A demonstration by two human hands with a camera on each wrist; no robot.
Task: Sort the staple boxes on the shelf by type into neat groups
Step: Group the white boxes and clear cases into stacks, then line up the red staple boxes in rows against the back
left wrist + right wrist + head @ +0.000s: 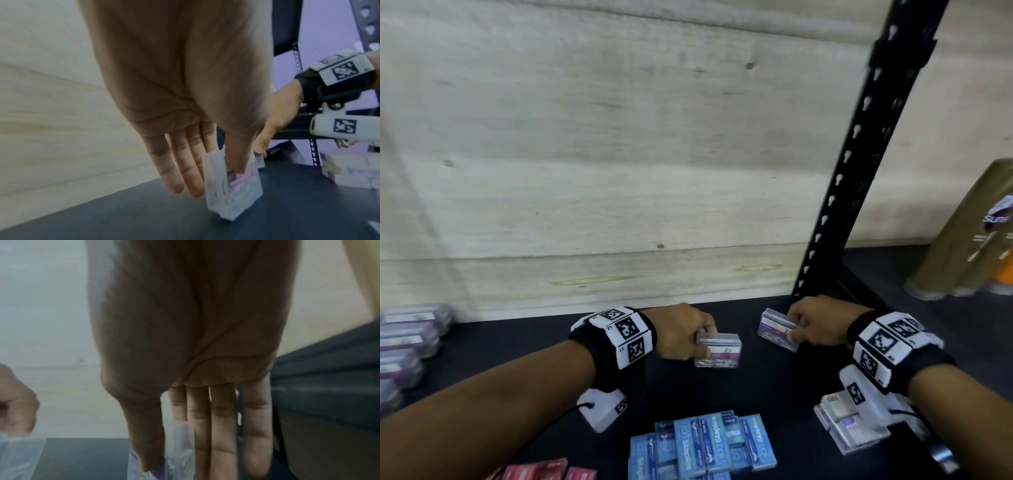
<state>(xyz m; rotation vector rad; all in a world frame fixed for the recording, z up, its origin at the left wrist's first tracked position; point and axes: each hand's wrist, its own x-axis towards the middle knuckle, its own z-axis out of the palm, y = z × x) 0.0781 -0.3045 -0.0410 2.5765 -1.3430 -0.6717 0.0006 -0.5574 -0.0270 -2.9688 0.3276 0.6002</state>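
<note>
On the black shelf (756, 394) my left hand (700, 342) pinches a clear plastic box with a purple label (717, 350) between thumb and fingers. The left wrist view shows that box (232, 186) tilted, one corner down near the shelf. My right hand (792, 329) pinches a second clear purple-labelled box (777, 329) just to the right; in the right wrist view it (179, 451) sits between thumb and straight fingers. The two boxes are a short gap apart. Blue boxes marked Staples (705, 445) lie grouped at the front.
A stack of clear purple-labelled boxes (407, 342) stands at the far left. Red boxes (541, 471) lie at the front left and white-and-purple boxes (842, 425) under my right wrist. A black shelf upright (859, 154) rises behind, with brown bottles (969, 240) beyond it.
</note>
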